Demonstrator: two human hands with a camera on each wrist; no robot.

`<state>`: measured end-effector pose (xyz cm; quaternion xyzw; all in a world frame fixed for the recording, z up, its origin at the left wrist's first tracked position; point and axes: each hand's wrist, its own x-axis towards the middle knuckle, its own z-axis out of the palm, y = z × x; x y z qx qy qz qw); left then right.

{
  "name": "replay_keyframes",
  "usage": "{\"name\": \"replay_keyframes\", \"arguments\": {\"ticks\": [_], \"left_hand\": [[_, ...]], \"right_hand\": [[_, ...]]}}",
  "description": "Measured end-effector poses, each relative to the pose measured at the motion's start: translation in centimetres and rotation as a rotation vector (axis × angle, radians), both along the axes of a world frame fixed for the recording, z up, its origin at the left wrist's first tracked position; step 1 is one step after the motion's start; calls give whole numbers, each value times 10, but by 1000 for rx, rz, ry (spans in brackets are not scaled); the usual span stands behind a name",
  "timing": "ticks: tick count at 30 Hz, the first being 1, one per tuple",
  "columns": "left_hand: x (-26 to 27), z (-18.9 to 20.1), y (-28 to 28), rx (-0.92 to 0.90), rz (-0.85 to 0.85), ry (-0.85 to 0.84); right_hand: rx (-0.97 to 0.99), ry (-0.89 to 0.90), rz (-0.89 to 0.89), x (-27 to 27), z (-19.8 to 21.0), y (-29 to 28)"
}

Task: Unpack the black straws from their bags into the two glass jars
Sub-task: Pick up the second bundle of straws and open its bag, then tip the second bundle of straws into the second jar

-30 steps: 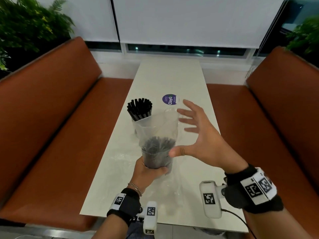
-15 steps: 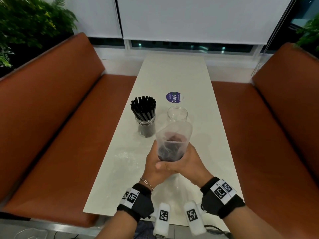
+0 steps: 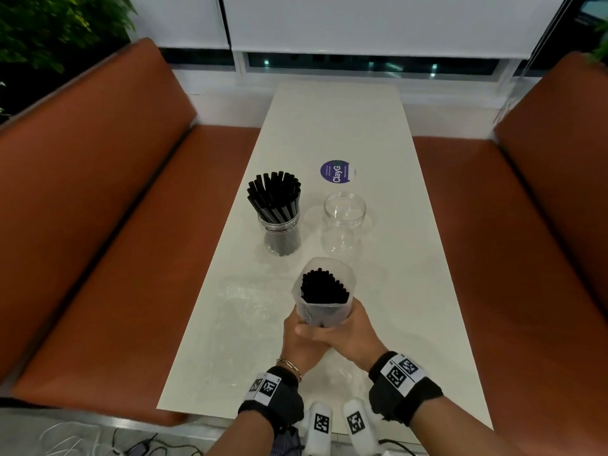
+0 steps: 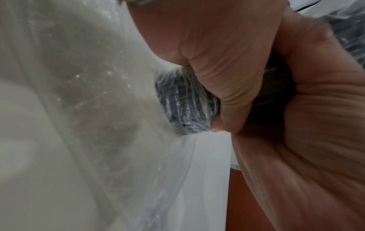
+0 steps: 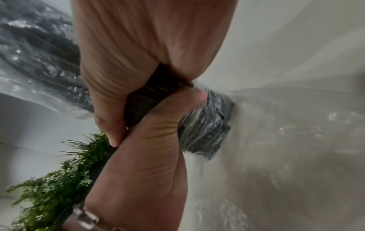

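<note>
A clear plastic bag (image 3: pixel 324 315) stands upright near the table's front, its mouth open, with a bundle of black straws (image 3: pixel 324 287) inside. Both hands wrap its lower part: my left hand (image 3: pixel 301 340) from the left, my right hand (image 3: pixel 348 334) from the right, thumb across the left fingers. The wrist views show the straws' bottom end (image 4: pixel 185 103) (image 5: pixel 207 125) pressing the bag against the table. Farther back, a glass jar (image 3: pixel 283 235) is packed with black straws (image 3: pixel 274 195). To its right stands an empty glass jar (image 3: pixel 343 222).
A round purple sticker (image 3: pixel 337 171) lies behind the empty jar. Crumpled clear plastic (image 3: pixel 243 301) lies flat on the white table (image 3: pixel 411 274) to the left of my hands. Brown padded benches (image 3: pixel 98 225) run along both sides, and cables lie on the floor below.
My right hand, spread open beside the bag a second ago, closed round it next to the left. The bag's loose top has slid down, so the straw tips show in its mouth.
</note>
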<state>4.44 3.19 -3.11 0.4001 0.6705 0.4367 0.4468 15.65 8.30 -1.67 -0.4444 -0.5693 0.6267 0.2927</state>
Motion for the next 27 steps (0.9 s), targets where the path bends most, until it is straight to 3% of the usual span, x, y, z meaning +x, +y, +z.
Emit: {"name": "replay_keyframes", "arguments": {"ticks": [4,8,14,18,21,27], "left_hand": [[-7,-3,0,-49,-109,71],[-33,17,-7,8,-202,-36],[-15,64,6,245,-12,-88],[8,47,11,221,129,-31],[17,38,13,176,166,-40],[24,21,17,102,187,-49]], "right_hand": [[-13,-37,20,4,-11,5],[6,1,32,8,-12,7],[43,50,19,3,-16,5],[80,-49,43,9,-22,-1],[-40,-84,60,11,-20,2],[-12,-232,101,17,-32,3]]}}
